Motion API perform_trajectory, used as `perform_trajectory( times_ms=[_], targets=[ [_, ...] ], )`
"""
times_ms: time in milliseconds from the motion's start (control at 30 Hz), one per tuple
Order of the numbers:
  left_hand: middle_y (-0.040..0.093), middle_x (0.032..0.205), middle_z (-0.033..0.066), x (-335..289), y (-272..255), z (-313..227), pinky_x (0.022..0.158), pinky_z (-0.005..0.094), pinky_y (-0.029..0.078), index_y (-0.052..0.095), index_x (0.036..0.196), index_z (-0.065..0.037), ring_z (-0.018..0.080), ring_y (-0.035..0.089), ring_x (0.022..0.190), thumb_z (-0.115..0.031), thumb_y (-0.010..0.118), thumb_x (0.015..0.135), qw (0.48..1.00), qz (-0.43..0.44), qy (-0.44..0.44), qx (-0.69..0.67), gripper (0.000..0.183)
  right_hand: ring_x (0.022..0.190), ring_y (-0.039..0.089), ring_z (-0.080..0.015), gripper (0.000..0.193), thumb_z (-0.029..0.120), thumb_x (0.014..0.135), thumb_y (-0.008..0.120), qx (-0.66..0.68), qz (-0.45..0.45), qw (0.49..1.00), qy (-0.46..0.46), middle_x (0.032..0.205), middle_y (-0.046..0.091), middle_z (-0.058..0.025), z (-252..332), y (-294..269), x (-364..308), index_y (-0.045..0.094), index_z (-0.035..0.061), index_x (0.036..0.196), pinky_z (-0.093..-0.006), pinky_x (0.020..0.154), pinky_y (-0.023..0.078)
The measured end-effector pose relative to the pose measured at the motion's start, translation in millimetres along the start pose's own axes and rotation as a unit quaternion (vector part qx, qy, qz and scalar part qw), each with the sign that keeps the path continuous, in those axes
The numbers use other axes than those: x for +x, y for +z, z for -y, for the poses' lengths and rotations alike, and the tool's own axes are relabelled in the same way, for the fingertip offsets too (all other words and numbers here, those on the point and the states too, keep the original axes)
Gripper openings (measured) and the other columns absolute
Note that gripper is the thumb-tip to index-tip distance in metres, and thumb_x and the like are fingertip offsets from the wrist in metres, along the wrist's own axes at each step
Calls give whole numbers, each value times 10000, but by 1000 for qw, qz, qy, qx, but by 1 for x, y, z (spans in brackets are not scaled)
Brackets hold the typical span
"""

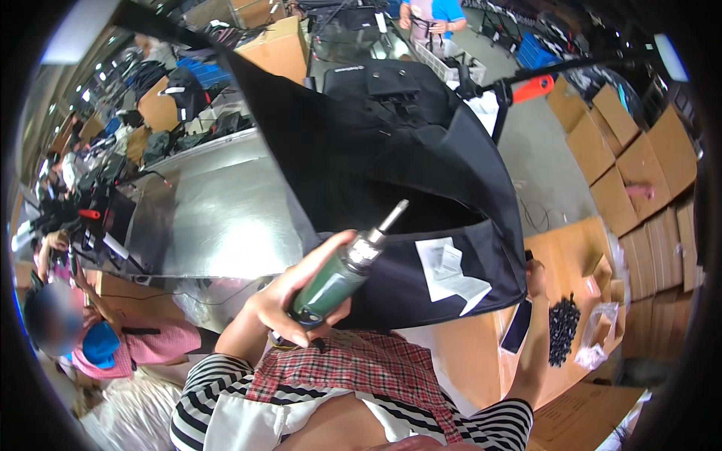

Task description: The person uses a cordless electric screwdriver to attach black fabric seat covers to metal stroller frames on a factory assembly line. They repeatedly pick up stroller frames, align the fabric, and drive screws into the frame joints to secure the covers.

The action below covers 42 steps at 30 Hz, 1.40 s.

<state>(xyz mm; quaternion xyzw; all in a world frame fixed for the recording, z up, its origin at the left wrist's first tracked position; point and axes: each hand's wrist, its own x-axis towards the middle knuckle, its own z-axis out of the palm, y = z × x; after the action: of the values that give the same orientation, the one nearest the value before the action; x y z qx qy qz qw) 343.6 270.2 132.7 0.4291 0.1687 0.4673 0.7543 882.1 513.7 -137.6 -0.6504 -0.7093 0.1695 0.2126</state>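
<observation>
My left hand [289, 301] is wrapped round a green electric screwdriver [329, 288], its metal bit angled up and away over black fabric. That fabric belongs to what looks like a stroller seat [492, 180], lying across the metal table in front of me. A creased white paper sheet [449, 272] hangs on its near side. At the fabric's right edge, my right hand [536, 279] is closed, with a small dark end showing above the fingers. What it grips cannot be made out. Under that forearm lies a dark-screened phone [516, 328].
A pile of small black parts [563, 331] and a clear plastic bag [600, 336] rest on the cardboard surface [575, 244] at right. Cartons [654, 161] stack beyond. A red-handled frame bar [532, 89] juts out far right. A co-worker in pink [154, 349] is at left.
</observation>
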Motion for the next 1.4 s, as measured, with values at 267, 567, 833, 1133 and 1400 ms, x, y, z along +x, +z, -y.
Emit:
perform_trajectory(
  times_ms=[267, 567, 833, 1133, 1400],
  targets=[
    [554, 930, 135, 0, -4, -7, 561, 262, 453, -41, 1605, -146, 146, 558, 707, -97, 850, 695, 999, 45, -13, 4, 1274, 703, 630, -302, 165, -9, 641, 723, 105, -52, 993, 11, 734, 618, -137, -9, 9, 11, 601, 33, 742, -398, 652, 514],
    [593, 947, 115, -1, -5, -26, 609, 248, 480, -19, 1605, -106, 143, 584, 741, -94, 861, 675, 997, 46, -28, 49, 1281, 716, 585, -93, 121, 22, 944, 672, 439, -94, 871, -200, 793, 603, 8, 223, -113, 32, 559, 36, 906, -227, 634, 475],
    [578, 981, 112, -2, 17, -52, 644, 284, 511, -3, 1607, -131, 152, 585, 756, -63, 862, 667, 995, 11, 3, 101, 1279, 766, 696, -117, 169, -25, 809, 773, 327, -127, 849, -395, 888, 711, -69, 482, -133, -45, 684, -19, 953, -251, 717, 550],
    [578, 980, 185, -23, 18, -56, 540, 276, 532, -65, 1593, -97, 183, 607, 695, 2, 845, 605, 994, -28, 60, 92, 1347, 708, 679, -160, 241, -106, 759, 738, 244, -183, 803, -512, 825, 693, -103, 521, -140, -64, 693, -27, 983, -260, 661, 537],
    [579, 958, 123, -30, 7, -53, 590, 271, 495, -50, 1603, -122, 152, 585, 697, -55, 863, 651, 995, 69, 73, 2, 1320, 817, 700, -270, 287, -111, 729, 749, 194, -282, 731, -590, 945, 698, -156, 532, -133, -77, 683, -47, 1001, -313, 718, 563]
  ],
)
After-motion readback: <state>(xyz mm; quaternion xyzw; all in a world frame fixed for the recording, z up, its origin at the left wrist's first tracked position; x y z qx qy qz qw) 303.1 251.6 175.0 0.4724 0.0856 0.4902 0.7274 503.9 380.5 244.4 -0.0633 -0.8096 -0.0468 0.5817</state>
